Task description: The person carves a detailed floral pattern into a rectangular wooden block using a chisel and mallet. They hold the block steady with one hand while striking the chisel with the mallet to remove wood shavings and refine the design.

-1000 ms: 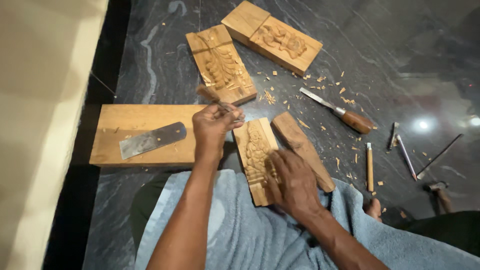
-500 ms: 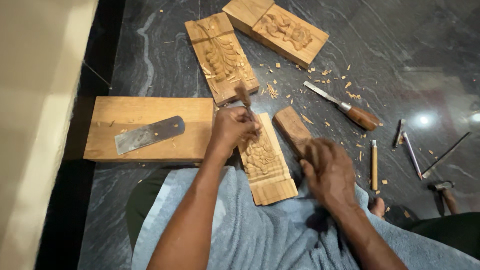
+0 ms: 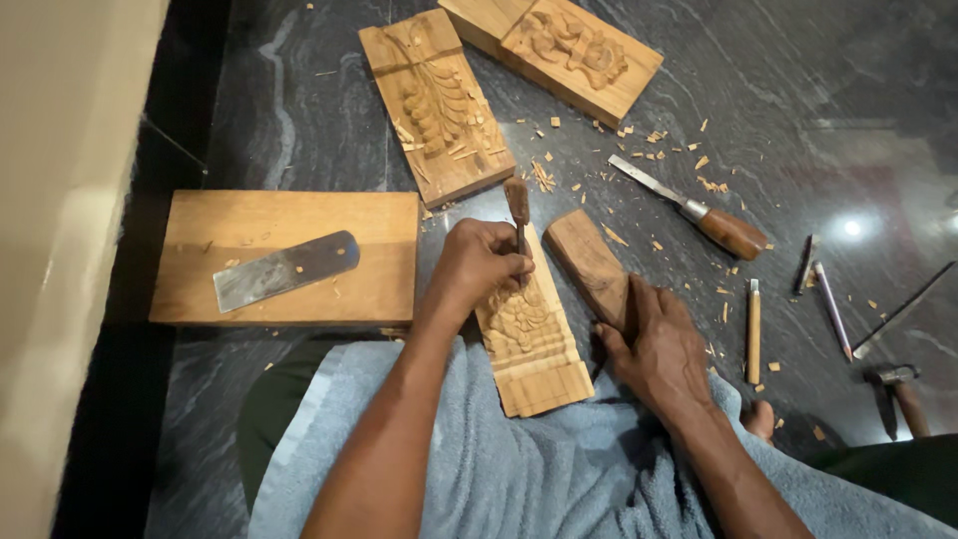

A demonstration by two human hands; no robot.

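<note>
Floor (image 3: 299,110) of dark veined stone carries everything, strewn with pale wood chips. At nine o'clock lies a plain wooden board (image 3: 289,258) with a flat metal blade (image 3: 285,270) resting on top of it. Toward twelve o'clock sit two carved wooden panels, a leaf-patterned panel (image 3: 437,105) and, to its right, a thicker carved block (image 3: 559,52). Near the centre the left hand (image 3: 477,265) is clamped around a chisel (image 3: 517,210), its brown handle upright and its tip down on a small carved strip (image 3: 527,334); that strip rests partly on a blue-grey towel (image 3: 539,469) spread at six o'clock. Just right of it the right hand (image 3: 661,344) is closed on the lower end of a wooden mallet block (image 3: 589,262), which lies slanted on the floor beside the strip. At two o'clock lies a wood-handled chisel (image 3: 694,210). At three o'clock lie a slim light-handled tool (image 3: 754,317), two thin tools (image 3: 820,289) and a dark rod (image 3: 903,309), well apart from the hands
</note>
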